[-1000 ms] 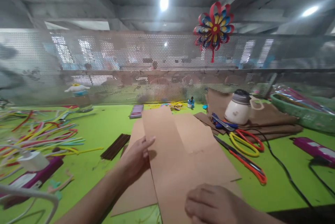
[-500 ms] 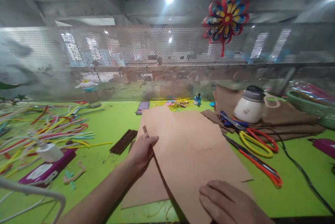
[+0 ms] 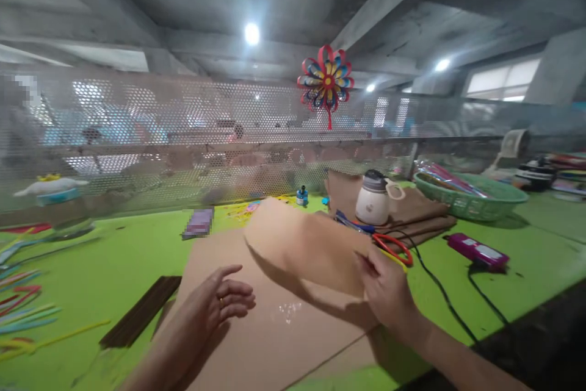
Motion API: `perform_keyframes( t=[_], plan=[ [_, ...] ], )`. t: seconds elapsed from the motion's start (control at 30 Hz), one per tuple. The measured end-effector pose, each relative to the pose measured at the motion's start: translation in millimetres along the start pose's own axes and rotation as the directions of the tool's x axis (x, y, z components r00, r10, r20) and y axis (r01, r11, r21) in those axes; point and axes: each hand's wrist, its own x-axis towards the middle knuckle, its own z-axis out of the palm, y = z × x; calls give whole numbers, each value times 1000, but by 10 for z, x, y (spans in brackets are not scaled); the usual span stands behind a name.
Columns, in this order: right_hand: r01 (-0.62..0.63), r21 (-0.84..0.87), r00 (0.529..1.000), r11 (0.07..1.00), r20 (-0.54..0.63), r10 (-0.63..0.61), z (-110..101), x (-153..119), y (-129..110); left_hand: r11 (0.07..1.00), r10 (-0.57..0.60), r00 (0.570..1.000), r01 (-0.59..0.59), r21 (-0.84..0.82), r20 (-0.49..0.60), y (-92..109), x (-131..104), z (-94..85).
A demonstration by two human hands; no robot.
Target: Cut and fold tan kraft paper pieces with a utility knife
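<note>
My right hand [image 3: 389, 287] pinches the right edge of a thin sheet of brown paper [image 3: 311, 251], which is lifted and curls up toward the back. Beneath it a larger flat brown sheet [image 3: 238, 354] lies on the green table, with small shiny marks in its middle. My left hand [image 3: 229, 293], a ring on one finger, hovers over the flat sheet with its fingers apart, holding nothing. Left of the sheets lies a stack of dark brown strips [image 3: 141, 312].
Scissors with red handles [image 3: 394, 247] lie beside a white jug [image 3: 372, 199] and folded brown material [image 3: 425, 220]. A green basket [image 3: 476, 205] and a purple power strip [image 3: 476, 251] are at right. Coloured strips [image 3: 27, 312] spread at left. A perforated screen [image 3: 206, 153] stands behind.
My right hand has gone from lying on the paper to lifting its right edge. My left hand has let go of the left edge and opened. The view has turned right.
</note>
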Motion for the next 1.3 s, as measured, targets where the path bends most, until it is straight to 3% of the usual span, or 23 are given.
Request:
perform_keyframes(
  t=[0.03,0.17,0.3,0.4,0.5,0.67,0.93,1.07,1.3],
  plan=[
    [-102,59,995,993,-13,103,-16,66,46,998,-7,1000,8,58,-17,-26,-10,14],
    [-322,251,945,913,24,326,-125,260,285,976,-8,998,23,215,-69,-101,-88,138],
    [-432,344,882,833,-31,470,-336,399,673,949,60,996,-38,313,-62,-127,-147,227],
    [-466,373,839,803,-102,534,-534,555,955,914,110,994,-100,393,-3,-133,-121,187],
    [-504,374,785,778,-176,593,-689,748,1151,884,88,994,-105,455,57,-133,-51,100],
    [-608,335,670,720,-271,691,-781,992,1349,832,86,988,-141,536,126,-131,9,40],
    [-692,312,556,651,-345,756,-975,889,1491,759,98,981,-181,626,165,-188,55,-23],
    [-678,361,549,641,-332,767,-1119,778,1428,711,106,975,-213,670,197,-191,74,-45],
    [-628,405,612,665,-271,743,-1196,462,1054,594,169,953,-301,746,250,-138,-3,55]
  ],
)
